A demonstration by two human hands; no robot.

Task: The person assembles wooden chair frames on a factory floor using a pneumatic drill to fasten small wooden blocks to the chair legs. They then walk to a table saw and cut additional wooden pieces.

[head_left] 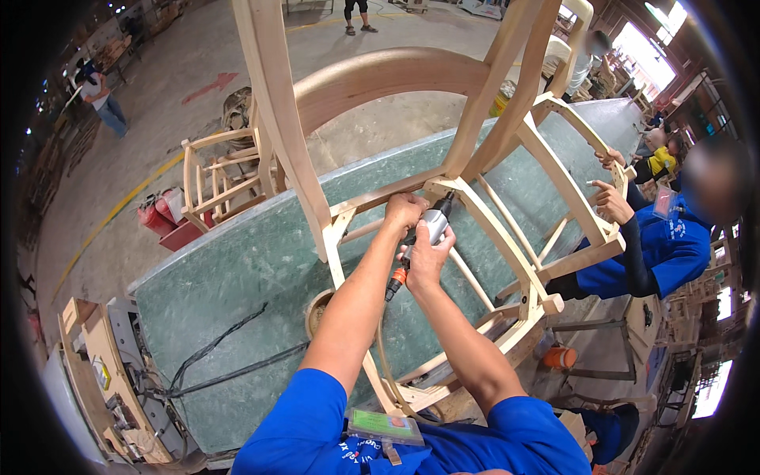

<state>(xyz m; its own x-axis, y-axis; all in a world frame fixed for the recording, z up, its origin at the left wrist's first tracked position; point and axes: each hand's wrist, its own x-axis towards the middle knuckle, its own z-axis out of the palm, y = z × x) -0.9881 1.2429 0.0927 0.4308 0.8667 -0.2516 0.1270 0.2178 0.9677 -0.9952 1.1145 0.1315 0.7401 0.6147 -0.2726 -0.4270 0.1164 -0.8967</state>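
Observation:
My right hand point(430, 252) is wrapped around a silver-and-black air screwdriver point(432, 225) with an orange hose fitting below it. Its black nose points up at the corner where the seat rail meets the back post of a pale wooden chair frame point(499, 229). Right beside the tool, my left hand point(406, 212) is closed at the rear seat rail. Its fingertips are hidden, so I cannot make out what they grip. The frame lies on a green-topped table point(237, 273), its tall back posts and curved top rail point(388, 75) rising away from me.
A co-worker in blue point(665, 245) at the right has hands on another chair frame point(582, 198). Black cables point(229, 340) cross the table's left part. Beyond it are another wooden chair frame point(226, 178) and red fire extinguishers point(158, 210). An orange bucket point(560, 358) is lower right.

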